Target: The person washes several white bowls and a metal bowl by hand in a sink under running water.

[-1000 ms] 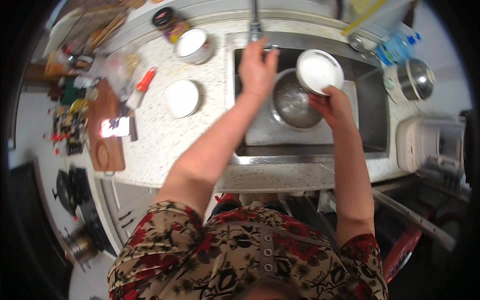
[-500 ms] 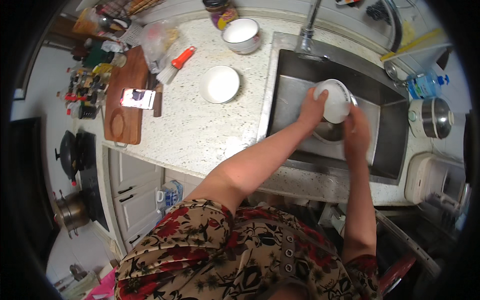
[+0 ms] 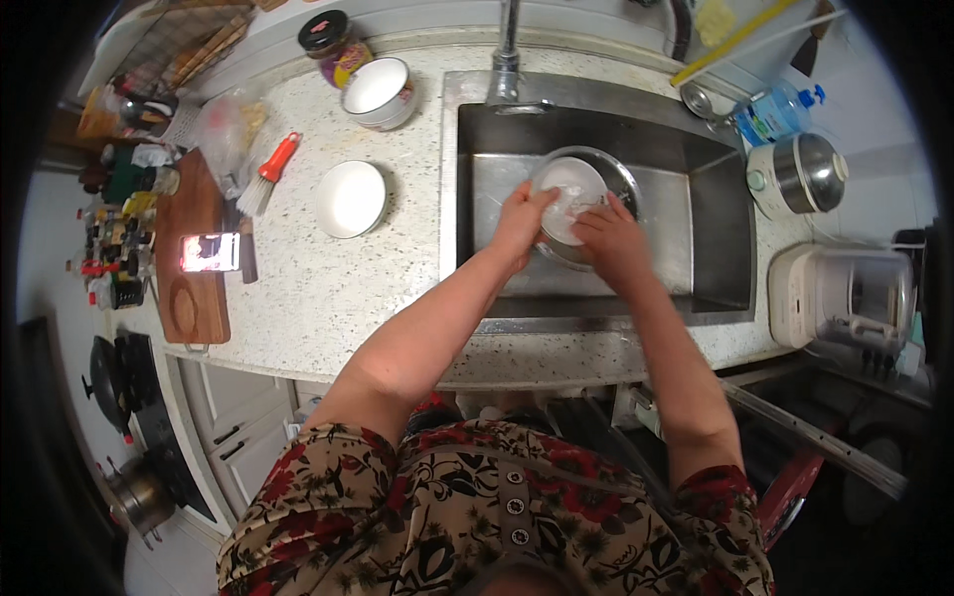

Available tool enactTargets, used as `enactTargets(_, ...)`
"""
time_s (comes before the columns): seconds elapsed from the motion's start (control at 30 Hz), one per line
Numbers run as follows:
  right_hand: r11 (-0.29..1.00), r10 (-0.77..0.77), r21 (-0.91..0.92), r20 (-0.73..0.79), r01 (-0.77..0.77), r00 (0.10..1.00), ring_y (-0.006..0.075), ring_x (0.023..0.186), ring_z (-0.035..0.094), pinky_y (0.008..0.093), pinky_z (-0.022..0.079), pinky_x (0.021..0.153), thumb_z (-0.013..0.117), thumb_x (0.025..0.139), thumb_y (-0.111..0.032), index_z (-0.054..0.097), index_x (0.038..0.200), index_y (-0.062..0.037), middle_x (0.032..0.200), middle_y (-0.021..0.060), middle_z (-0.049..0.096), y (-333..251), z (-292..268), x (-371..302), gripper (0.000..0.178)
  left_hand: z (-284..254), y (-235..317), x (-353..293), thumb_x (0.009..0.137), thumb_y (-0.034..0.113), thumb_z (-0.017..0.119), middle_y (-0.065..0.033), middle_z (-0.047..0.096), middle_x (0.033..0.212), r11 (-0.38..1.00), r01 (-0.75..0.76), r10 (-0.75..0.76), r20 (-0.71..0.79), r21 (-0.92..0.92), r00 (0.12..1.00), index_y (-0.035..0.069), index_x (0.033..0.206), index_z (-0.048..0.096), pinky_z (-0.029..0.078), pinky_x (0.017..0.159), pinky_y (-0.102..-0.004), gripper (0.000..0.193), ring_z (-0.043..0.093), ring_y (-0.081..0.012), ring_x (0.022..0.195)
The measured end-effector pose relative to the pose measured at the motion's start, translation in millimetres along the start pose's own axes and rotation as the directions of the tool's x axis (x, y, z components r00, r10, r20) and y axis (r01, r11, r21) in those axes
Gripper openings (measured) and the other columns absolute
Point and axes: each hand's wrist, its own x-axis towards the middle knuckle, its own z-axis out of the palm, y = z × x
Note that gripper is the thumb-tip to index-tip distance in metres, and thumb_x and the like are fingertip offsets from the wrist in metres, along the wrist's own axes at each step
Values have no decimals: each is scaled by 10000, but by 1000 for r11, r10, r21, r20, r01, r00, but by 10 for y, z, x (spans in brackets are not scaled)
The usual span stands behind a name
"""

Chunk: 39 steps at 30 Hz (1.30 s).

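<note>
Bowl location: The small, round, white, glossy bowl (image 3: pixel 571 178) was held at the round, shiny metal basin (image 3: pixel 622 176) inside the rectangular stainless-steel sink (image 3: pixel 678 230).
Left grip: The bare left hand (image 3: pixel 519 226) was clamped on the bowl's left edge, with the thumb over the upturned face.
Right grip: The bare right hand (image 3: pixel 611 241) had its fingers laid across the lower-right part; whether they pinched the wall could not be told.
Bowl handling: By judgement, the piece was light, stiff and breakable, and slippery if wet.
Hold points: Opposite sides of the rim were best suited, thumb on one face and fingers behind.
Bowl direction: One round face pointed up toward the camera; mouth or base could not be distinguished.
Bowl axis: The near-circular outline gave no marked long axis.
</note>
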Motion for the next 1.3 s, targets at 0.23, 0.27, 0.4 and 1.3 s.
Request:
enactTargets(0.23,999,-30,41,-64,32,998,296,859,612,459,435,942,590,706,-55,622,789,-63,853,95,650,-50,23,30,89,0,77,-70,885,170,573,-126,565,1118,998,-17,19,43,-53,999,48,1254,447,470,837,-322,409,559,-191,993)
enactTargets(0.27,998,-7,58,-44,10,999,298,863,616,460,431,948,586,704,-57,623,807,-56,864,105,652,-50,-30,41,109,46,87,-96,903,186,551,-128,538,1152,1000,13,-14,41,15,999,59,1273,404,487,816,-325,417,561,-192,1006)
enactTargets(0.4,907,389,127,117,-402,914,180,914,636,436,376,1032,705,674,-163,655,845,-123,933,8,679,-464,315,141,182,151,-288,-7,907,246,553,-77,591,1025,952,-241,222,-115,-190,968,100,1214,464,501,685,-300,351,588,-149,883)
enactTargets(1.3,169,433,383,799,-908,417,221,578,663,314,535,451,545,861,-193,478,1188,71,857,215,652,-1781,1392,1926,425,-701,-297,-557,877,480,568,-146,410,1345,979,106,-104,-21,173,994,68,1415,278,404,925,-402,737,422,-291,1202)
